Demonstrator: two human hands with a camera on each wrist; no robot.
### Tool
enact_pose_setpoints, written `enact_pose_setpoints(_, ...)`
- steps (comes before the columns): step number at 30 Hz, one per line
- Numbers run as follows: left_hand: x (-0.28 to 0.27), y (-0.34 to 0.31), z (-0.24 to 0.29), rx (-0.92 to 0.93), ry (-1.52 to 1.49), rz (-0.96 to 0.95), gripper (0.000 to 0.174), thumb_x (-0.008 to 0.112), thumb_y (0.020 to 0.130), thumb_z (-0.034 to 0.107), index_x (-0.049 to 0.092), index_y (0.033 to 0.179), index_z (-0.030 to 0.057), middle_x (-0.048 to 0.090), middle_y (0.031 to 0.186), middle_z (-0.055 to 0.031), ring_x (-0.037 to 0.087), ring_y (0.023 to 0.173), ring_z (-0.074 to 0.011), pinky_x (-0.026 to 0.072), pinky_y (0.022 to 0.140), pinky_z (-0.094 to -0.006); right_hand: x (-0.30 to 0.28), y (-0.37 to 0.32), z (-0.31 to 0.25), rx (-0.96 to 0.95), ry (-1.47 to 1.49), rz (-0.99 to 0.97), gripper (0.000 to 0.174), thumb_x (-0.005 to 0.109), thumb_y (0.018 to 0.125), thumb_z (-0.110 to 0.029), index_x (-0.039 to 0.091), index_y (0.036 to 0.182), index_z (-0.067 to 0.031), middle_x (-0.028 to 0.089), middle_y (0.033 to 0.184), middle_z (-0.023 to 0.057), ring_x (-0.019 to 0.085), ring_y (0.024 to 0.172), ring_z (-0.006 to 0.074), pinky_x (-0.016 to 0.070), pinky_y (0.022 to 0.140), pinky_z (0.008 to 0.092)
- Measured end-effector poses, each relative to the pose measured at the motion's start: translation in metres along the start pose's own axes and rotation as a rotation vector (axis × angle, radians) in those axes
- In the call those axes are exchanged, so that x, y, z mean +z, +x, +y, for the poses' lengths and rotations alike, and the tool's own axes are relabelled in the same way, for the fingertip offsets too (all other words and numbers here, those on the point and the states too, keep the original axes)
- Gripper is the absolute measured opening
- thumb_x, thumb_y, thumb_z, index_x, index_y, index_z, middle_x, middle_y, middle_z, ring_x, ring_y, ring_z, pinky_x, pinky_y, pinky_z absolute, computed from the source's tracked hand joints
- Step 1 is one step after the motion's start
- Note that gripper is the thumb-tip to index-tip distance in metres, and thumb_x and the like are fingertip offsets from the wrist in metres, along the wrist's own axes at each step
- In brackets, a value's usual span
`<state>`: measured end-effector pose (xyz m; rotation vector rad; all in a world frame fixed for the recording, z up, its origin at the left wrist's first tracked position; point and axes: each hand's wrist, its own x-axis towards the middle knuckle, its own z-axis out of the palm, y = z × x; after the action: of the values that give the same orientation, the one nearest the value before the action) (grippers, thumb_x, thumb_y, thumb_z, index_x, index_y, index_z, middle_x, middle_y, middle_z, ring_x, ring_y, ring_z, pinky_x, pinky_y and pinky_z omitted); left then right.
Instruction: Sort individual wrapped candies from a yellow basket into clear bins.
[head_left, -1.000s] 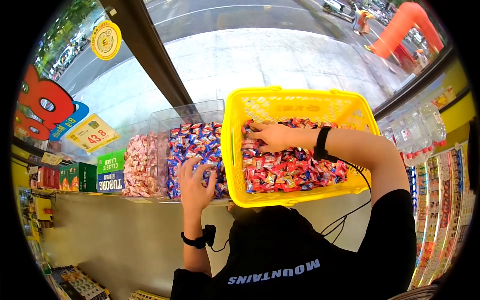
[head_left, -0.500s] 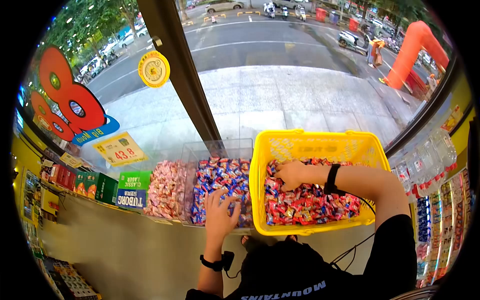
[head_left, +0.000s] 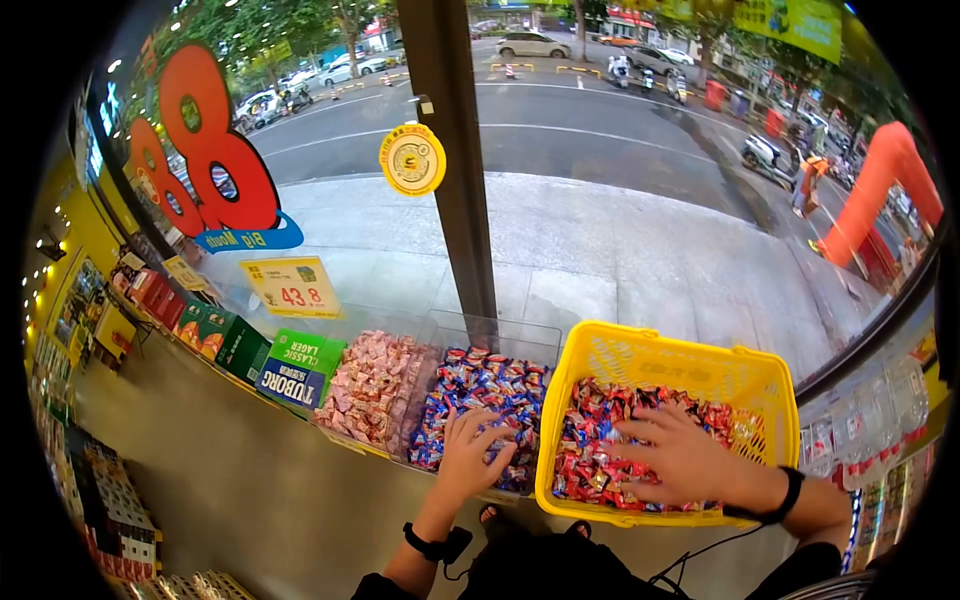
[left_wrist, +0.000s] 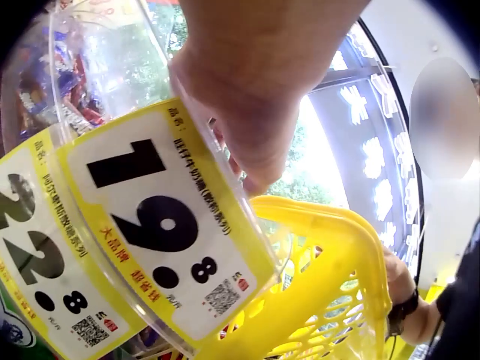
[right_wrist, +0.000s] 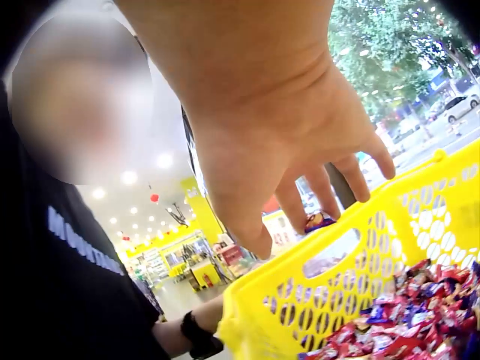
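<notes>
A yellow plastic basket [head_left: 690,357], with many red and blue wrapped candies [head_left: 590,475] inside, sits at the right end of the display. Above those candies my right hand [head_left: 680,455] is held with its fingers spread. In the right wrist view one purple-wrapped candy [right_wrist: 319,223] shows right by the fingertips. My left hand [head_left: 472,455] hovers at the front of a clear bin [head_left: 545,340] of blue and red wrapped candies [head_left: 480,385], fingers loosely bent. From the left wrist, a price card [left_wrist: 161,217] on the bin's front lies just below that hand.
Pink-wrapped candies [head_left: 370,390] fill the bin to the left, followed by a green and blue beer carton [head_left: 298,367]. A glass window with a dark post [head_left: 455,220] stands behind. Clear bottles [head_left: 865,425] are at the right.
The head view has tilted up toward the street. My right hand has come away from the candies at the basket's left side, its fingers now spread wide. The left hand stays over the bin.
</notes>
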<state>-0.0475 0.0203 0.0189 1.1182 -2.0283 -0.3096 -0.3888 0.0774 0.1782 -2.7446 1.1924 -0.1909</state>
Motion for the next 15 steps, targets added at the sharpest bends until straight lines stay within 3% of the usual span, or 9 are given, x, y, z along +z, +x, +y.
enact_pose_setpoints(4,-0.006,0.01,0.03,0.015,-0.14,0.117,0.017,0.083,0.087,0.017,0.08,0.104,0.0133,0.069,0.128,-0.0108,0.059,0.13,-0.0367,0.038,0.117,-0.0593,0.008,-0.012,-0.036,0.025,-0.158,0.093,0.054,0.079,0.089,-0.055,0.073,0.132,-0.0227,0.063,0.141,0.007,0.054,0.137,0.041,0.0354,0.119,0.0693)
enact_pose_setpoints(8,-0.032,0.035,0.097,0.135,-0.213,-0.003,0.014,0.086,0.085,0.021,0.081,0.094,0.0111,0.07,0.129,-0.0105,0.057,0.133,-0.0369,0.0389,0.117,-0.059,0.032,-0.015,-0.059,0.018,-0.152,0.213,0.053,0.079,0.087,-0.059,0.075,0.127,-0.0239,0.063,0.141,0.0058,0.053,0.138,0.0407,0.0335,0.119,0.0726)
enact_pose_setpoints(9,-0.029,0.036,0.103,0.152,-0.218,-0.046,0.015,0.087,0.085,0.022,0.081,0.093,0.011,0.07,0.131,-0.0096,0.057,0.134,-0.0366,0.0376,0.119,-0.0593,0.029,-0.013,-0.066,0.019,-0.113,0.266,0.044,0.081,0.089,-0.049,0.077,0.122,-0.0202,0.064,0.138,0.0076,0.056,0.136,0.0391,0.0355,0.12,0.0686)
enact_pose_setpoints(12,-0.021,0.034,0.111,0.186,-0.211,-0.158,0.02,0.089,0.085,0.027,0.08,0.092,0.0104,0.07,0.135,-0.0071,0.055,0.138,-0.0356,0.034,0.123,-0.0602,0.044,-0.019,-0.068,0.022,-0.182,0.208,0.05,0.083,0.086,-0.056,0.075,0.125,-0.0249,0.062,0.144,0.0048,0.051,0.142,0.0398,0.0327,0.121,0.0716)
enact_pose_setpoints(13,-0.017,0.032,0.109,0.189,-0.195,-0.186,0.021,0.089,0.085,0.028,0.08,0.091,0.0101,0.07,0.136,-0.0062,0.055,0.138,-0.0353,0.0329,0.124,-0.0606,0.045,-0.02,-0.071,0.055,-0.122,0.219,0.047,0.085,0.086,-0.051,0.076,0.123,-0.0233,0.062,0.145,0.0064,0.052,0.142,0.0385,0.0349,0.121,0.0684)
enact_pose_setpoints(15,-0.012,0.03,0.11,0.202,-0.165,-0.234,0.024,0.09,0.085,0.029,0.079,0.089,0.0088,0.07,0.136,-0.0042,0.055,0.138,-0.0354,0.0328,0.125,-0.0597,0.056,-0.026,-0.07,0.045,-0.009,0.334,0.047,0.085,0.086,-0.036,0.074,0.127,-0.0164,0.061,0.151,0.0081,0.049,0.148,0.039,0.0312,0.125,0.0664)
